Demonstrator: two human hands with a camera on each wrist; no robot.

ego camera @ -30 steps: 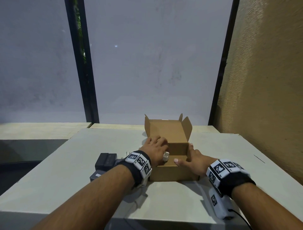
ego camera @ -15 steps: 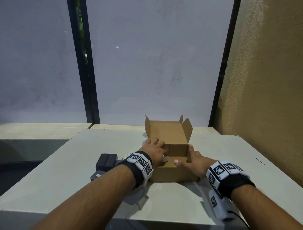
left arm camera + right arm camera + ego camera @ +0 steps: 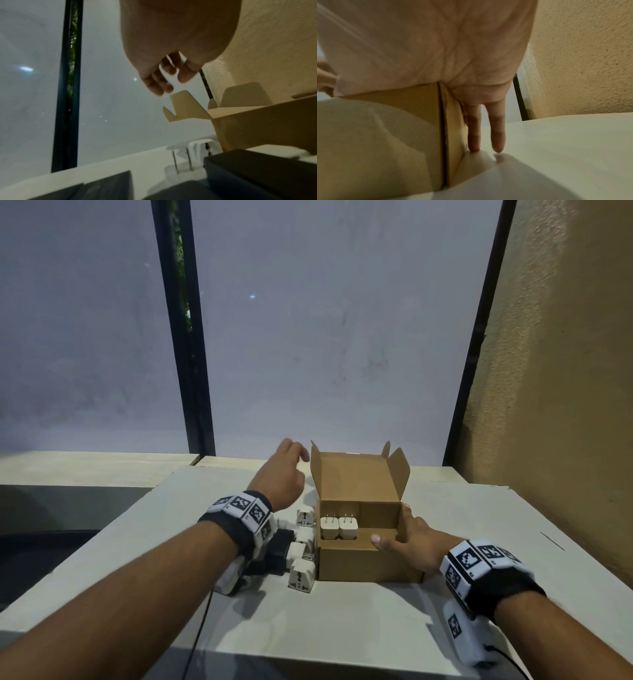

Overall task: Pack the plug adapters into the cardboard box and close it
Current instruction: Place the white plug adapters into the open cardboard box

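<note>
The open cardboard box (image 3: 363, 563) stands mid-table with its lid (image 3: 356, 477) upright at the back. Two white plug adapters (image 3: 339, 528) stand side by side in its left half, prongs up. My left hand (image 3: 291, 463) hovers empty beside the lid's left flap, fingers loosely curled; the left wrist view shows those fingers (image 3: 159, 83) above the flap (image 3: 185, 106). My right hand (image 3: 407, 539) rests on the box's front right corner, thumb along the front rim. Its straight fingers (image 3: 474, 128) run down the right wall (image 3: 453, 121) to the table.
Several loose adapters lie just left of the box: white ones (image 3: 301, 575) (image 3: 306, 517) and black ones (image 3: 277, 549). A rough tan wall (image 3: 565, 371) rises on the right and a window pane (image 3: 325, 337) stands behind. The table's front edge (image 3: 308, 659) is near me.
My left hand has lifted off the box's left rim and moved up and back beside the lid flap, uncovering two white adapters inside. The right hand stays on the corner.
</note>
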